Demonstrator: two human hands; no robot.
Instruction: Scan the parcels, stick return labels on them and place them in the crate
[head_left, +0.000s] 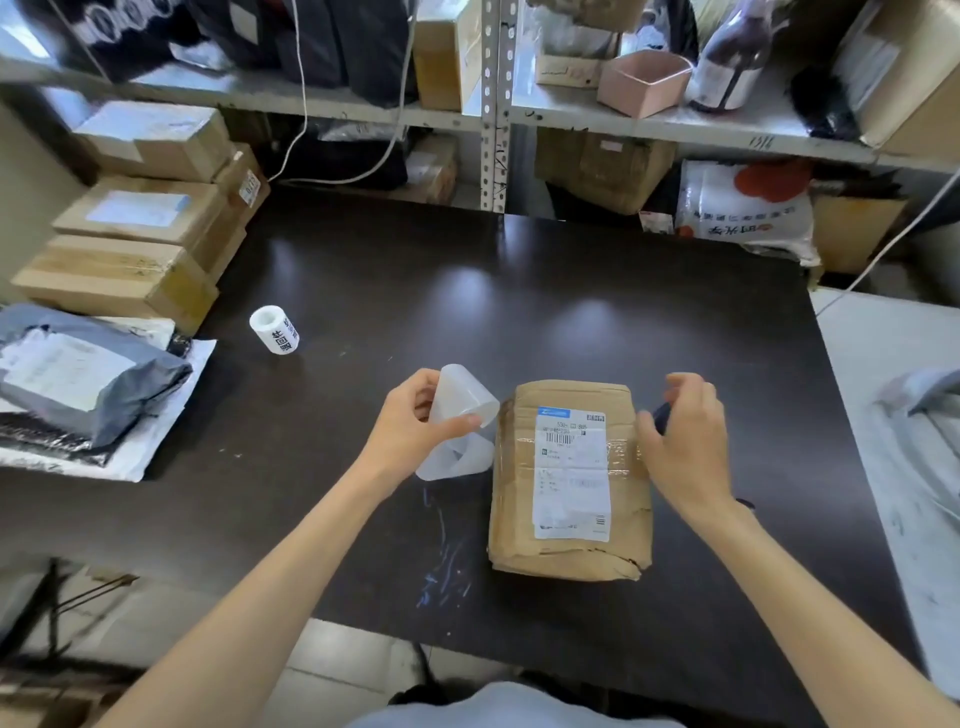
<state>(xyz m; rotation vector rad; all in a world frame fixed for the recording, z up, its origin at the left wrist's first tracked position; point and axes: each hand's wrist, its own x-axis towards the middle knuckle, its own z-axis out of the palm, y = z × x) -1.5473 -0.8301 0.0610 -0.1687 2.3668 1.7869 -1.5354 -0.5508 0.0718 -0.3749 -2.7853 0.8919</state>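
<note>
Cardboard parcel (569, 478) lay near the tabletop's (571, 291) front edge, between both grips: left grip (410, 421) held a translucent strip (462, 400), right grip (685, 447) pinched something small and dark (662, 415). A label roll (274, 330) and stacked boxes (135, 244) sat toward the left edge.

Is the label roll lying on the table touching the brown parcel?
Apart. The head view shows bare dark table between the label roll and the brown parcel.

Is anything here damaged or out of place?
The cardboard parcel is crumpled along its near edge. The table bears blue scribbles left of it. The label roll lies on its side.
</note>
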